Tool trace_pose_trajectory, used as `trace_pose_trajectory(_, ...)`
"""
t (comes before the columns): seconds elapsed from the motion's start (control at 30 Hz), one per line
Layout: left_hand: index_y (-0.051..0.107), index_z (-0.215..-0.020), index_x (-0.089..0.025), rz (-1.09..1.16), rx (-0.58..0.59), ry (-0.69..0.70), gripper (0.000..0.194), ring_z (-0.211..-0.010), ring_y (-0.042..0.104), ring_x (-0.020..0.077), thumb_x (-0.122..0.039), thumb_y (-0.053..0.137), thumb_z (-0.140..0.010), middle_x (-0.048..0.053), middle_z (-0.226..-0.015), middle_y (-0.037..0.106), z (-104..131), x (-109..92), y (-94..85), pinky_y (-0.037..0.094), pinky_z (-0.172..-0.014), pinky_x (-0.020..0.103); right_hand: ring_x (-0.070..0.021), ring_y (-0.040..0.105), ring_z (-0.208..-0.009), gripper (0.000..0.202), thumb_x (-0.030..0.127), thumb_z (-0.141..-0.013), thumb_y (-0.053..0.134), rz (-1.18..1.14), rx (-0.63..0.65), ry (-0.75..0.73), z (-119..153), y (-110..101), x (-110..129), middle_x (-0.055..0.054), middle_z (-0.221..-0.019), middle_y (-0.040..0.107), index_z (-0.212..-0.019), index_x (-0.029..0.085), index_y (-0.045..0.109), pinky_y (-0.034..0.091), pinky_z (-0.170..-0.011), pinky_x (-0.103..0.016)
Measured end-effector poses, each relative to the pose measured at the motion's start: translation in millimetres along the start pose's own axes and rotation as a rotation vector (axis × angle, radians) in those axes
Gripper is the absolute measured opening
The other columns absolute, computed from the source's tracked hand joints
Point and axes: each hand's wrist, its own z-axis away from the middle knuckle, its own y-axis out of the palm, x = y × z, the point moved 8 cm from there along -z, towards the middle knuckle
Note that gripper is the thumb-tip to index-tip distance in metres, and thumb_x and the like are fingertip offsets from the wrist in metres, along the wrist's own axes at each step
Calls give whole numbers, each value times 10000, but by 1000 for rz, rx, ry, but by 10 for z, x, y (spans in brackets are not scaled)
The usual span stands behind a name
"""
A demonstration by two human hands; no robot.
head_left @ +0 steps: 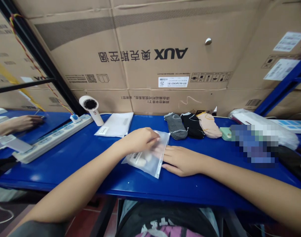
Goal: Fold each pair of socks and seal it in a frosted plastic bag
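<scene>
A frosted clear zip bag (152,167) lies on the blue table in front of me, with a barcode label and something whitish showing through it. My left hand (139,141) rests over the bag's far part, its fingers curled and closed on the film. From the right, my right hand (181,160) reaches into the bag's slider edge, fingers stretched out flat. Its fingertips are blurred behind the film, so I cannot tell whether they touch the contents. Beyond lie a folded grey sock bundle (175,126), a black one (192,125) and a pale pink one (209,125).
A stack of frosted bags (115,124) lies at the back, beside a white handheld fan (93,108). A power strip (53,138) runs along the left, near another person's hand (29,122). A green case (225,133) and a plastic-wrapped package (264,126) are at right.
</scene>
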Motion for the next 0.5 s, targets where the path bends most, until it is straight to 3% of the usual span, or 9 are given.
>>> trace_pose_trajectory(0.1, 727, -1099, -251, -128, 181, 95, 358, -1270, 552, 284, -503, 581, -892, 72, -1248, 698, -31, 49, 200, 306, -1132, 397, -281, 626, -1122, 377, 375, -990, 456, 34, 25, 72, -122, 95, -112, -155, -1197, 694, -1227, 151, 645, 471, -1003, -469)
trace_pose_trajectory(0.2, 569, -1371, -220, -260, 222, 89, 507, -1460, 334, 254, -493, 471, -955, 83, -1519, 459, -34, 160, 306, 160, -1202, 387, -322, 635, -1075, 459, 434, -982, 454, 104, 10, 173, -186, 116, -233, -212, -1185, 685, -1203, 80, 645, 477, -982, -499)
trace_pose_trajectory(0.33, 413, -1493, -174, -379, 193, 49, 641, -1508, 212, 246, -547, 391, -973, 118, -1600, 287, -26, 245, 323, 90, -1215, 381, -351, 623, -1094, 511, 486, -969, 459, 158, 5, 208, -197, 90, -261, -235, -1177, 682, -1164, 60, 664, 463, -992, -524)
trace_pose_trajectory(0.5, 401, -1503, -190, -361, 205, 29, 659, -1504, 224, 242, -581, 383, -972, 113, -1587, 313, -60, 268, 268, 102, -1215, 382, -326, 648, -1087, 498, 482, -991, 435, 161, 8, 162, -244, 6, -319, -221, -1186, 690, -1183, 82, 659, 465, -986, -507)
